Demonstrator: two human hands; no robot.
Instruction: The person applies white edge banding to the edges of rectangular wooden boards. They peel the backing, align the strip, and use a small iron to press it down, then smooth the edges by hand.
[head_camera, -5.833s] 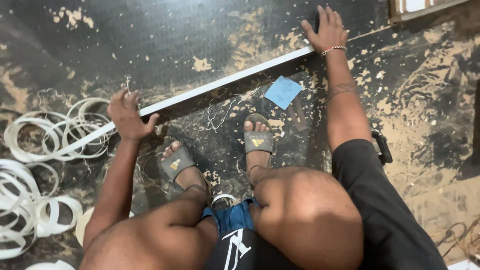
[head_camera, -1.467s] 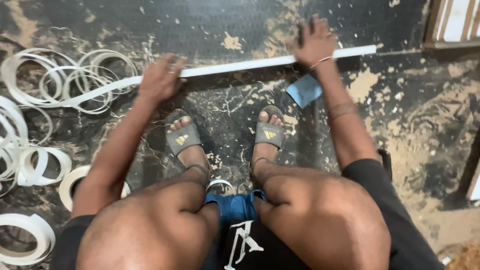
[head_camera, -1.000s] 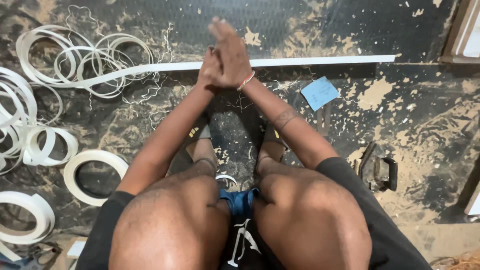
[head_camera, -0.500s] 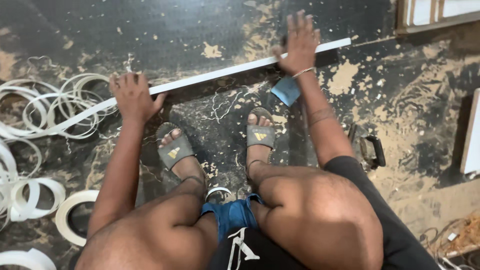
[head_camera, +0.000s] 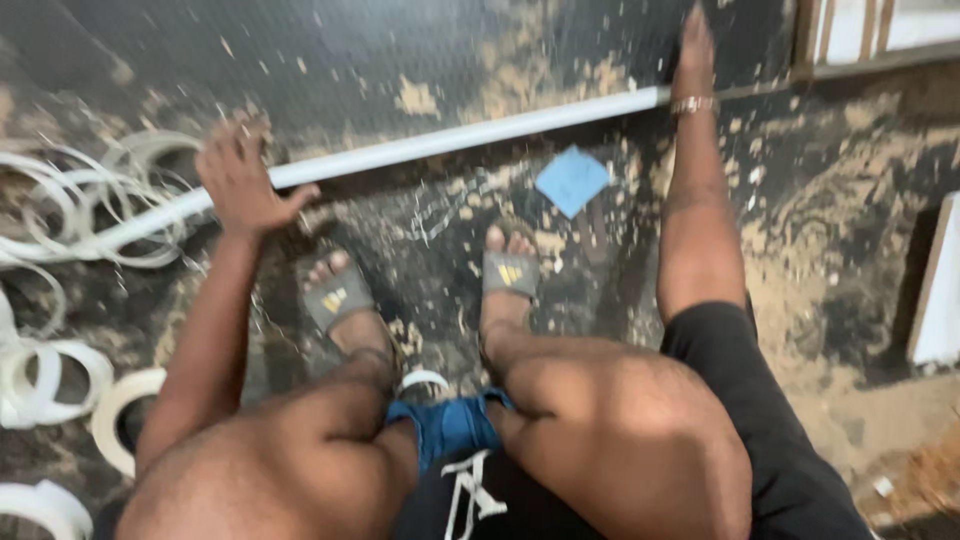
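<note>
Right hand (head_camera: 694, 52) has slid farther out along the strip (head_camera: 470, 137) since 0.5 s ago — both palms flat, left hand (head_camera: 240, 182) too, pressing white strip onto board edge (head_camera: 420, 75); next press likely needs even pressure

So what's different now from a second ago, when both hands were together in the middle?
The hands have spread apart along the long white edge strip: left hand toward the coiled end, right hand to the far end. The square blue paper and the white tape coils stayed put.
</note>
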